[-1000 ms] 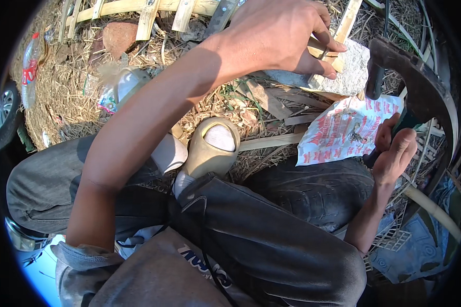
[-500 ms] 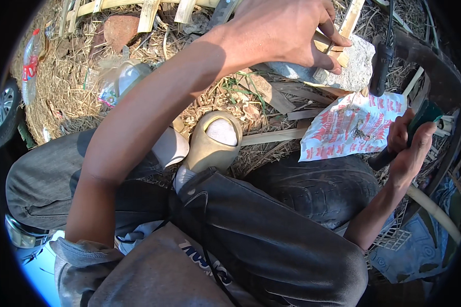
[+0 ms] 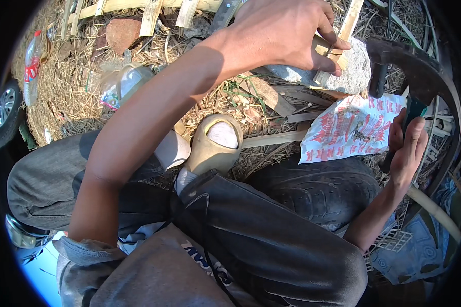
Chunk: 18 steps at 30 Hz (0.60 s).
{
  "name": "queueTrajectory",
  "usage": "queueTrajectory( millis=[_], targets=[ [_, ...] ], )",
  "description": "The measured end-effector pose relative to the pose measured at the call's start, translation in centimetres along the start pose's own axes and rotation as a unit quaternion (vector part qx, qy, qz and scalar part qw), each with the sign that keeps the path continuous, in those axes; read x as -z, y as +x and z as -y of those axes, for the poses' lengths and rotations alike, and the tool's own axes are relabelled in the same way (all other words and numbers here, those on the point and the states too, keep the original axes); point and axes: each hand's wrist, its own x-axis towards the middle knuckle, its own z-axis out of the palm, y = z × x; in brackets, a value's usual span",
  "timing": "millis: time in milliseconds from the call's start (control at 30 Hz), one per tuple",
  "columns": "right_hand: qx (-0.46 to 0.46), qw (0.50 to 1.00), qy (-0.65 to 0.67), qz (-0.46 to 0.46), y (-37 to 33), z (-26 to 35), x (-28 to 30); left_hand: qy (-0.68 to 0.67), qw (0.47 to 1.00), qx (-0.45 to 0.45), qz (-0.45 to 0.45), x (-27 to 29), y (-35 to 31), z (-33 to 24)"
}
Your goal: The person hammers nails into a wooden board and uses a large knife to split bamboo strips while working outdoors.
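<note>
**Left hand [image 3: 292, 36] steadies wooden strips [image 3: 350, 23] on a stone block [image 3: 359, 69] while the right hand [image 3: 409, 146] grips a dark-headed tool [image 3: 402, 57]**

The left arm reaches across the scene to the far middle. Its hand is partly curled, thumb and forefinger set on the wooden strips with the wood between them; the other fingers are mostly hidden. The strips lie over the pale, rough stone block at the far right of centre. One runs away toward the far edge, and a shorter piece appears to cross it near the fingertips.

On the right, the other hand is closed around the tool's handle [image 3: 416, 111], green by the head and dark lower down. The broad dark head stands up beyond the hand, its far end beside the block's right side in view; whether they touch cannot be told.

A black grip [image 3: 378, 81] shows just right of the block. Nearer, a crumpled white sheet [image 3: 338, 128] printed in red lies by a black tyre [image 3: 317, 189], left of the right hand. A tan shoe [image 3: 215, 148] stands near the middle, left of the tyre. Farther left are a reddish stone [image 3: 123, 35], a slatted wooden frame [image 3: 151, 16] along the far edge, and a clear bottle [image 3: 32, 69] with a red label on the straw [image 3: 61, 102].
</note>
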Motion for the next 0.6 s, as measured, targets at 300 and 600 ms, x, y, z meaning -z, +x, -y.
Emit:
queueTrajectory(
  millis=[300, 600],
  targets=[
    [-0.010, 0.998, -0.051, 0.039, 1.5, 1.8, 1.4, -0.011, 1.000, 0.011, -0.002, 0.4, 0.2, -0.1],
    [0.027, 0.985, -0.135, 0.104, 3.7, 3.0, 2.2, -0.030, 0.999, 0.027, -0.003, 0.4, 0.3, 0.6]
  ],
)
